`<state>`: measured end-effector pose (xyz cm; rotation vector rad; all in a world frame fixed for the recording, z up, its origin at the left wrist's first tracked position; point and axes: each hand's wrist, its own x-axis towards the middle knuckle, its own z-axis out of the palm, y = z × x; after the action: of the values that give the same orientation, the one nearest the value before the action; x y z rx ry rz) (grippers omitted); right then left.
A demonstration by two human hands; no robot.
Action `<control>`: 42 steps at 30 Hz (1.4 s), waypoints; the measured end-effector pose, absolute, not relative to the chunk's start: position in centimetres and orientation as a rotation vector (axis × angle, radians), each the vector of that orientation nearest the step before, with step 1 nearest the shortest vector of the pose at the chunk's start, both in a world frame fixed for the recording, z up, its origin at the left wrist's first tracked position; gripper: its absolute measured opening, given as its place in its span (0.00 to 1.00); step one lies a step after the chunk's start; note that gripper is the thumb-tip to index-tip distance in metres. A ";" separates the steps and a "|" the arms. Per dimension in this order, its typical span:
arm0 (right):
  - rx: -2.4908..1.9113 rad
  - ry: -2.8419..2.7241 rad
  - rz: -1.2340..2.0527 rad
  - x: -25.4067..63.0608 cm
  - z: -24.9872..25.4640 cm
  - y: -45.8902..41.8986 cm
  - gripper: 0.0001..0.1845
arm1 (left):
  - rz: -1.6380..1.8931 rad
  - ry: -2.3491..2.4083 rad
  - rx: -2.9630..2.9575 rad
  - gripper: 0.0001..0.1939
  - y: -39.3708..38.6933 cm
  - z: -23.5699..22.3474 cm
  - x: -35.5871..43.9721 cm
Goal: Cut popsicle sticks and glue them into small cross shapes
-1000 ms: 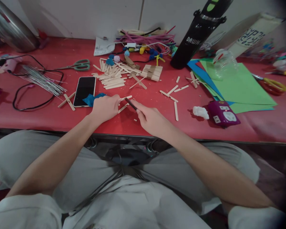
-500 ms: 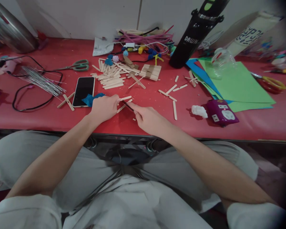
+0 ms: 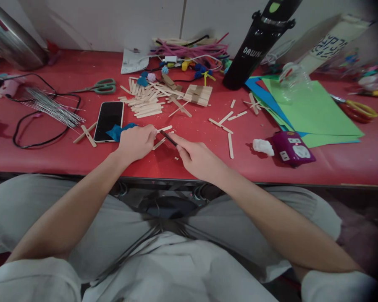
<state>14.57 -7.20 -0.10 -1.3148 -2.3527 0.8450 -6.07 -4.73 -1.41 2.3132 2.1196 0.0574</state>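
Observation:
My left hand (image 3: 137, 141) is closed on a craft stick (image 3: 166, 128), whose pale end sticks out to the right past the fingertips. Closed around a slim dark knife-like tool (image 3: 168, 137), my right hand (image 3: 197, 155) points it toward that stick; its exact kind is unclear. The tool's tip is close to the stick, and I cannot tell if they touch. Another craft stick (image 3: 159, 144) lies on the red table just below. A small cut-off piece (image 3: 176, 158) rests nearby. Blue material (image 3: 117, 131) shows behind my left hand, partly over the phone (image 3: 108, 121).
Behind my hands lies a pile of craft sticks (image 3: 148, 107), beside a joined stick panel (image 3: 198, 95). Scissors (image 3: 104, 86) and thin wires (image 3: 52, 108) are at left. A black bottle (image 3: 250, 52), green paper sheets (image 3: 327, 109) and a purple power adapter (image 3: 292, 147) stand or lie at right.
The dark tool's tip has risen slightly and moved left, so more of the tool shows. Both hands have stayed nearly in place, and the view has shifted a little.

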 end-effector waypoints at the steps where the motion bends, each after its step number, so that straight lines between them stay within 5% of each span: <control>1: -1.312 -2.354 0.847 14.6 -0.1 -7.2 0.30 | 0.063 2.118 2.315 0.22 -4.8 -1.4 -6.1; 42: -1.332 -2.398 0.824 14.3 0.2 -7.1 0.31 | 0.063 2.105 2.353 0.21 -4.8 -1.7 -6.1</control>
<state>14.27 -7.13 0.16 -1.3323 -2.3982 0.8240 -6.13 -4.79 -1.66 2.3529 2.1052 0.0632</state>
